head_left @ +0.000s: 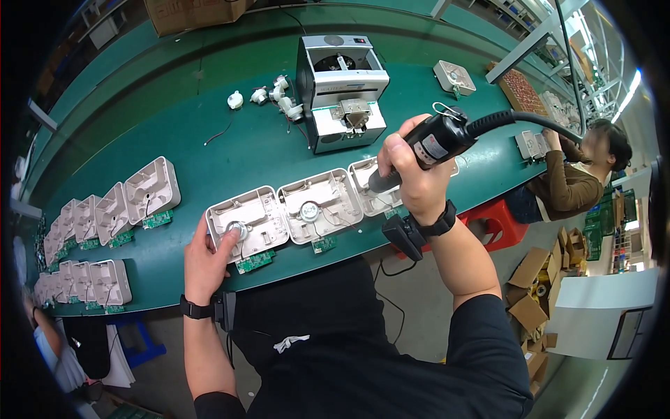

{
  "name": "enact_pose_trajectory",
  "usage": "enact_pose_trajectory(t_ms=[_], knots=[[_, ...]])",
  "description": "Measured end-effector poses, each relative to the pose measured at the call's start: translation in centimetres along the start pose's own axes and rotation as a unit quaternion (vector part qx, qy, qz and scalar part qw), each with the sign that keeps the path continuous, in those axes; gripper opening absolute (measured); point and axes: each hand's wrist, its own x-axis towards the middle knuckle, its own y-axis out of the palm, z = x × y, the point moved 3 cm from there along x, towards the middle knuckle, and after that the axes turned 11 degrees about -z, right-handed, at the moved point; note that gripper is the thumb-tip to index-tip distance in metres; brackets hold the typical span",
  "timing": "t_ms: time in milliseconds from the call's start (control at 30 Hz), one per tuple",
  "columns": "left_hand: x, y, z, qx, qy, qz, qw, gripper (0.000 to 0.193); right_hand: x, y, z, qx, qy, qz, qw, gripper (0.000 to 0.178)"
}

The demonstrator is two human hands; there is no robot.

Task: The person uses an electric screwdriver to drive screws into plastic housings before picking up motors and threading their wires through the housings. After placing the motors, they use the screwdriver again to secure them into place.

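My right hand (pixel 417 171) is wrapped around a black corded electric screwdriver (pixel 438 140). The driver's lower end reaches into a white plastic housing (pixel 363 167), which the tool and hand partly cover; the tip's contact point is hidden. My left hand (pixel 207 260) grips the left edge of another white housing (pixel 262 206), its thumb by a small round speaker (pixel 238 230). A green circuit board (pixel 255 262) hangs on wires at that housing's front. Between these two sits a middle housing (pixel 335 199) with its own round speaker (pixel 309 211) and a board (pixel 324 244) in front.
More housings with boards stand in two rows (pixel 151 187) (pixel 109 283) at left. A grey-black machine (pixel 343 91) stands behind, beside several white wired parts (pixel 235 100). Another person (pixel 572 174) sits at the right near a red stool (pixel 499 223). The screwdriver's cable (pixel 537 120) runs rightward.
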Motion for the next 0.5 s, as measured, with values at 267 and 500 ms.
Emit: enact_pose_trajectory(t_ms=[267, 500], knots=[[-0.1, -0.4, 0.6, 0.002, 0.001, -0.01, 1.0, 0.069, 2.4, 2.1, 3.2, 0.022, -0.021, 0.006, 1.0, 0.014], [0.5, 0.1, 1.1, 0.036, 0.03, 0.005, 0.999, 0.072, 6.5, 7.2, 3.4, 0.066, -0.141, -0.019, 0.988, 0.013]])
